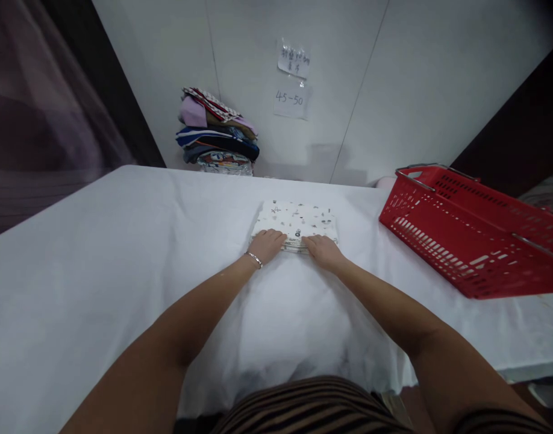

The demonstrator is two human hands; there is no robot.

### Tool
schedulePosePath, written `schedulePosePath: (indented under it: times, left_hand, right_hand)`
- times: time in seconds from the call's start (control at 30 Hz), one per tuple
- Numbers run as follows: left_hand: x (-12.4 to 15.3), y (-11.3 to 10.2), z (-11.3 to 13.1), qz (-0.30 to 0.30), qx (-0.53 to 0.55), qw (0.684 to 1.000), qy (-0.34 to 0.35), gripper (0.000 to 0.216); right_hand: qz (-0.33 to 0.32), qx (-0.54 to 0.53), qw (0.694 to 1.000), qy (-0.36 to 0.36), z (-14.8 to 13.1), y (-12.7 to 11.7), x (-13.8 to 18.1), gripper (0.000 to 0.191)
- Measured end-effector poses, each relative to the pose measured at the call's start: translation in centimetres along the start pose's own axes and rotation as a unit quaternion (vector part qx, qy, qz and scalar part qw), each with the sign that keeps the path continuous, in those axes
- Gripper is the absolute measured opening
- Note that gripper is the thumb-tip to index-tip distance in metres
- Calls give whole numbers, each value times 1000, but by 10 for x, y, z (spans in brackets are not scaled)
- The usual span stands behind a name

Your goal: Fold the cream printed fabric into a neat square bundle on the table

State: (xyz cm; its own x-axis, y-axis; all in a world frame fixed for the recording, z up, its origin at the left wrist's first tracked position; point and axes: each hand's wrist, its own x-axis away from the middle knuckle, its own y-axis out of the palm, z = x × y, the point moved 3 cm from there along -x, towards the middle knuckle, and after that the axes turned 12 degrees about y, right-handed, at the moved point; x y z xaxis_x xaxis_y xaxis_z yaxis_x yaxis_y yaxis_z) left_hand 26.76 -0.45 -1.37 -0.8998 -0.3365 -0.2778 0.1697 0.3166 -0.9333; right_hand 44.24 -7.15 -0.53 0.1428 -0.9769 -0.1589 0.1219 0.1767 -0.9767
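A white cloth (pixel 299 217) with a small scattered print lies folded into a flat, layered rectangle on the white-covered table. My left hand (pixel 267 244), with a bracelet at the wrist, grips the near left corner. At the near right corner, my right hand (pixel 322 250) holds the same folded edge. Both thumbs point inward along that edge, where several layers show between the hands. The undersides of the hands and some fingertips are hidden.
A red plastic basket (pixel 466 235) with metal handles stands on the right of the table (pixel 123 241). Beyond the far edge, a pile of folded clothes (pixel 217 135) rises against the white wall. Handwritten paper signs (pixel 291 99) hang there. Dark pinkish fabric (pixel 37 108) hangs at the left.
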Motion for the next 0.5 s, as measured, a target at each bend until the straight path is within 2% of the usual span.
schedulePosePath:
  times: [0.2, 0.33, 0.5]
  left_hand:
    - [-7, -2, -18, 60, -14, 998, 12, 30]
    - [1, 8, -11, 40, 2, 998, 48, 30]
    - [10, 11, -1, 41, 25, 999, 10, 32]
  right_hand:
    - [46, 9, 999, 2, 4, -2, -6, 38]
    - [25, 5, 999, -37, -1, 8, 1, 36]
    - [19, -18, 999, -36, -3, 13, 5, 37]
